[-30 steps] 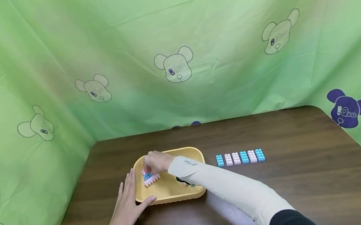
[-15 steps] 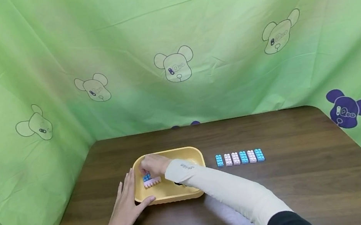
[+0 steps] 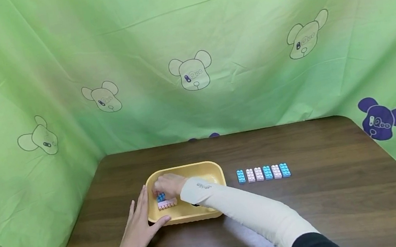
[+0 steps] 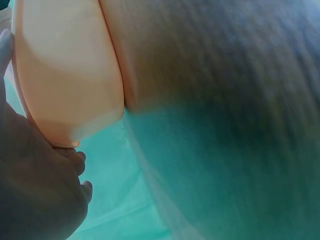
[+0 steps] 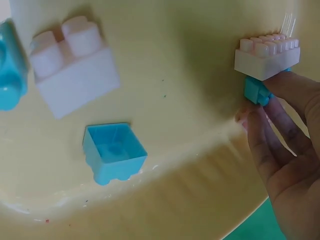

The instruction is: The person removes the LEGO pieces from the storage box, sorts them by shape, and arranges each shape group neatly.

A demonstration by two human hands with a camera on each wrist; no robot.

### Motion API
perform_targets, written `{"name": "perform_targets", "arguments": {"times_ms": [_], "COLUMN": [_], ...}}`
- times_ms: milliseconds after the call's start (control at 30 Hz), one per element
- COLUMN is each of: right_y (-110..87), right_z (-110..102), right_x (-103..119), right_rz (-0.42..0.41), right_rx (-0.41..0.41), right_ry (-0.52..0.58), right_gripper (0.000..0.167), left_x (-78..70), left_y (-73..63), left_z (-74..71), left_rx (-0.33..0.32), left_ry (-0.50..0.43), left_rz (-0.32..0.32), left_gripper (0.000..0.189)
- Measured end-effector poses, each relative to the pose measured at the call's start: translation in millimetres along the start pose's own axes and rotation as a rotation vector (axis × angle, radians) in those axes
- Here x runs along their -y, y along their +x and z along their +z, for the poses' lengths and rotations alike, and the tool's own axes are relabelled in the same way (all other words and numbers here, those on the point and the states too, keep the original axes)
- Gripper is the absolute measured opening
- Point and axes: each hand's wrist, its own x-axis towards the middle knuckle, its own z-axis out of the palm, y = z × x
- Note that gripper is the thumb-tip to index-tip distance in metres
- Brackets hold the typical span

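Note:
In the head view, my left hand (image 3: 135,233) rests at the left end of a yellow tray (image 3: 196,217), fingers straight along its outer side and thumb over the front rim. My right hand (image 3: 170,184) reaches into the tray's left part. Its thumb and fingers pinch a small stack of toy building bricks. In the right wrist view a long pink brick (image 5: 262,64) sits against a blue brick (image 5: 254,90) at the thumb. Something pink shows at the other fingertips, partly hidden. The left wrist view has my left hand (image 4: 40,185) against the tray's end.
Loose in the tray lie a hollow-side-up blue brick (image 5: 115,152), a pink brick (image 5: 77,75) and another blue piece (image 5: 10,75). To the tray's right, a row of several blue and pink bricks (image 3: 263,173) lines the brown table (image 3: 328,198). A green curtain (image 3: 256,102) stands behind.
My right hand has shifted slightly toward me inside the tray. The pink brick, slanted a second ago, now lies nearly level in the head view. My left hand stays in place.

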Motion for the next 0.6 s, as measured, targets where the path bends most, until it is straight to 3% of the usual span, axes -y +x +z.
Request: {"name": "perform_targets", "arguments": {"times_ms": [300, 600], "right_y": [-6.7, -27.1], "right_z": [-7, -16], "right_x": [-4, -4], "right_rz": [-0.046, -0.112], "right_rx": [-0.032, -0.061], "right_ry": [-0.028, 0.007], "right_gripper": [0.027, 0.023], "left_x": [-4.1, -3.3], "left_y": [3.7, -3.7], "left_z": [-0.8, 0.2], "left_rx": [0.003, 0.000], "left_ry": [0.002, 0.000], "left_rz": [0.006, -0.010], "left_gripper": [0.107, 0.107]}}
